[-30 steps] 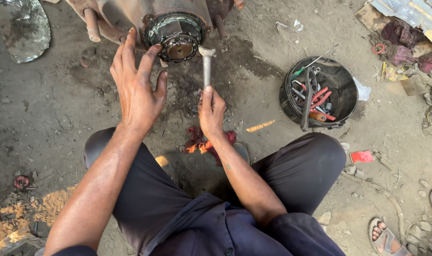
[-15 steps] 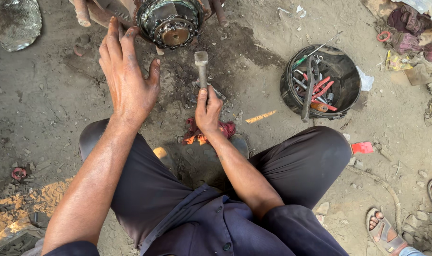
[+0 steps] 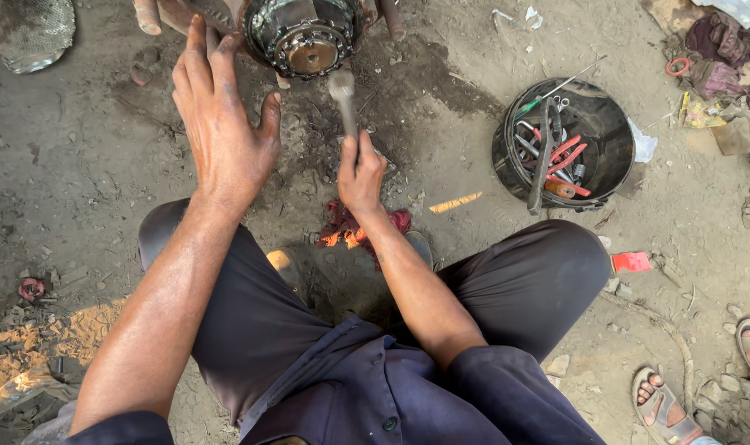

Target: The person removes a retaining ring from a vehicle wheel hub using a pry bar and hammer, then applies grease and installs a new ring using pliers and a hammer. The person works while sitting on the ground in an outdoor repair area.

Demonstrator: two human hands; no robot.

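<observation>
- Head view, right hand [image 3: 362, 175]: the fingers are wrapped tight round the lower end of a hammer [image 3: 344, 103] handle, with the blurred metal head raised just below the wheel hub [image 3: 302, 37]. Gripping low on the handle gives the head more swing (that is a judgement from the hold).
- Head view, left hand [image 3: 223, 124]: it is spread wide open, fingers straight and slightly apart, and it grips nothing. The fingertips lie at the left rim of the hub; whether they touch the metal I cannot tell. The flat, open palm looks placed to steady the part while staying clear of the hammer's path.
- Head view, the hub itself: a round, greasy assembly with a ring of bolts and a brownish centre cap, lying at the top edge of the dirt ground [image 3: 78, 189], directly ahead of the person's knees, within reach of both arms.
- Head view, around them: an oil-dark patch of soil spreads beneath the hub. A red rag [image 3: 350, 227] lies between the legs, just under the right wrist. A black bucket [image 3: 556, 144] of wrenches and red-handled pliers stands to the right, near the right knee, handy for reaching. Sandalled feet of another person [image 3: 663, 404] show at the bottom right corner.
</observation>
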